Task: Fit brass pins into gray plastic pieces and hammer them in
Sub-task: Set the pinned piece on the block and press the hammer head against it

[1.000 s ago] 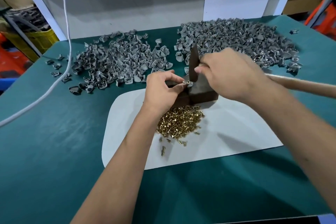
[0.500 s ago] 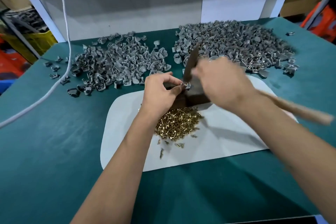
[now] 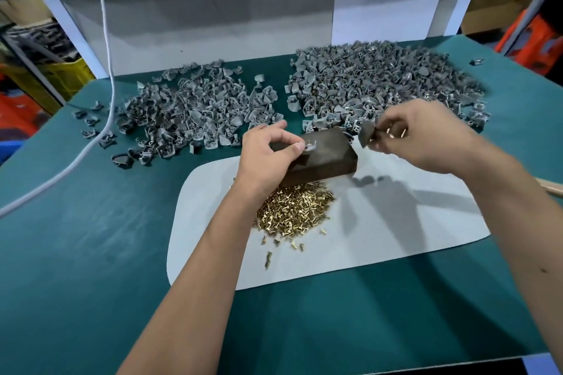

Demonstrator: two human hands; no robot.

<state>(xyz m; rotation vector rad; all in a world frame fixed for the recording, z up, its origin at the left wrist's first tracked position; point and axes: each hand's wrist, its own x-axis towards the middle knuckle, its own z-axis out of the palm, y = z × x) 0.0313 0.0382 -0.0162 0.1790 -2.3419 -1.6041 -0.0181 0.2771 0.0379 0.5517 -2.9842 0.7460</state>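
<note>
My left hand (image 3: 269, 155) pinches a small gray plastic piece (image 3: 309, 146) with a brass pin standing in it, on top of a dark block (image 3: 327, 158). To the right of the block, my right hand (image 3: 426, 137) grips a hammer. Its dark head (image 3: 365, 134) hangs just off the block's right end, and its wooden handle (image 3: 550, 186) pokes out past my forearm. A few brass pins (image 3: 395, 131) glint between the right hand's fingers. A heap of loose brass pins (image 3: 294, 210) lies in front of the block.
The block and pins sit on a white mat (image 3: 380, 231) on a green table (image 3: 91, 237). Gray pieces form one pile at the back left (image 3: 198, 113) and another at the back right (image 3: 380, 82). A white cable (image 3: 105, 70) hangs at the left.
The hammer came down toward the piece on the block, then my right hand drew it back to the right, uncovering the block. My left hand kept pinching the piece.
</note>
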